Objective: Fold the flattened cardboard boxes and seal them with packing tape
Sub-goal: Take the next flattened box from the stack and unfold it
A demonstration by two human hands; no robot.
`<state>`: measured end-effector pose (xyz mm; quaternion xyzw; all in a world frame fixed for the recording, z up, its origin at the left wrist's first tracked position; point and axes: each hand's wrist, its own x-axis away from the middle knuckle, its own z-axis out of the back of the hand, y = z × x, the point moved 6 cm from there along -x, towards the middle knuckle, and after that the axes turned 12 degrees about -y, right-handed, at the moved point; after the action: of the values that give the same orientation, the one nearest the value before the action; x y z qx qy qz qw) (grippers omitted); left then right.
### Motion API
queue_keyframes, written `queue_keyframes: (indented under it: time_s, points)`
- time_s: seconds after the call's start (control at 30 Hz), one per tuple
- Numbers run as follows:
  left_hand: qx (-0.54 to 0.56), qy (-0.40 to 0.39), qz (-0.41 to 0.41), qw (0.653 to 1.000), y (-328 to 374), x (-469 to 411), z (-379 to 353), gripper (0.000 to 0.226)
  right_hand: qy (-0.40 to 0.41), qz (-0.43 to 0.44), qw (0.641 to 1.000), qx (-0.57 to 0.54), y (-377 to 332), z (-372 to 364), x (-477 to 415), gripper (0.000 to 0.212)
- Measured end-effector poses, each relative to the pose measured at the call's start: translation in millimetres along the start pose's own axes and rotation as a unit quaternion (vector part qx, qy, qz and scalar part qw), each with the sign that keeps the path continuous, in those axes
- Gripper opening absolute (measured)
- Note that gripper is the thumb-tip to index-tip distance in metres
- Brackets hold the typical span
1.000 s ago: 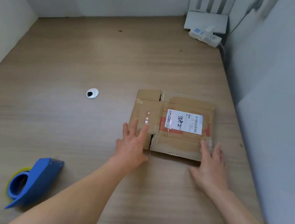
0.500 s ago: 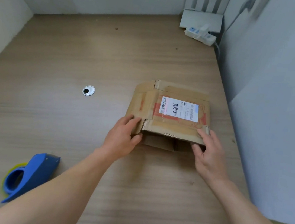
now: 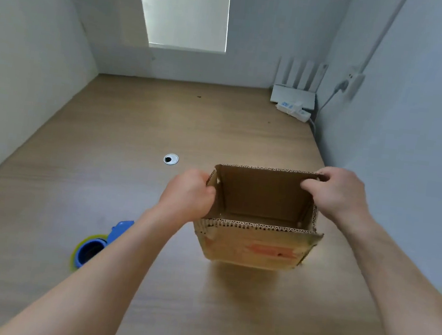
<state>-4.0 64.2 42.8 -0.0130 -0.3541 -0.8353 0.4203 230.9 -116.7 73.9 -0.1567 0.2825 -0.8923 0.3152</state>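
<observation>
Left hand (image 3: 188, 194): fingers curled round the left wall of the cardboard box (image 3: 256, 244). Right hand (image 3: 334, 192): pinching the far right corner. Box: opened out, mouth up, above the wooden desk (image 3: 137, 119). Tape dispenser (image 3: 95, 246): blue, lying near-left, well apart.

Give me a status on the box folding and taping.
Done: the cardboard box is opened into a rectangular shape. In hand: the left hand grips its left wall and the right hand pinches the far right corner, apparently squaring it. Left: the top is open and the blue tape dispenser lies untouched on the table, so closing flaps and taping remain.
</observation>
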Motion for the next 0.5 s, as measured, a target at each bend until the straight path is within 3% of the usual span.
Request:
queue_keyframes:
  time_s: [0.1,0.2,0.3,0.37,0.47,0.5]
  points:
    - [0.006,-0.064,0.029,0.998,-16,25,-16,0.017,-0.089,-0.041,0.994,-0.055,4,-42,33,0.026]
    - [0.057,-0.087,0.042,0.994,-30,38,-32,0.012,-0.107,-0.052,0.974,-0.195,19,-72,63,0.073]
    - [0.102,-0.043,0.031,0.993,-35,46,-34,0.039,-0.109,-0.023,0.956,-0.272,27,-79,71,0.093]
    - [0.109,-0.039,0.018,0.993,-33,51,-38,0.041,-0.126,-0.016,0.938,-0.323,34,-81,73,0.074]
    - [0.064,-0.073,-0.032,0.995,-26,58,-48,0.038,-0.158,-0.034,0.885,-0.436,43,-78,72,0.019]
    - [0.066,-0.092,-0.049,0.992,-24,60,-50,0.045,-0.165,-0.039,0.875,-0.454,46,-76,72,0.014]
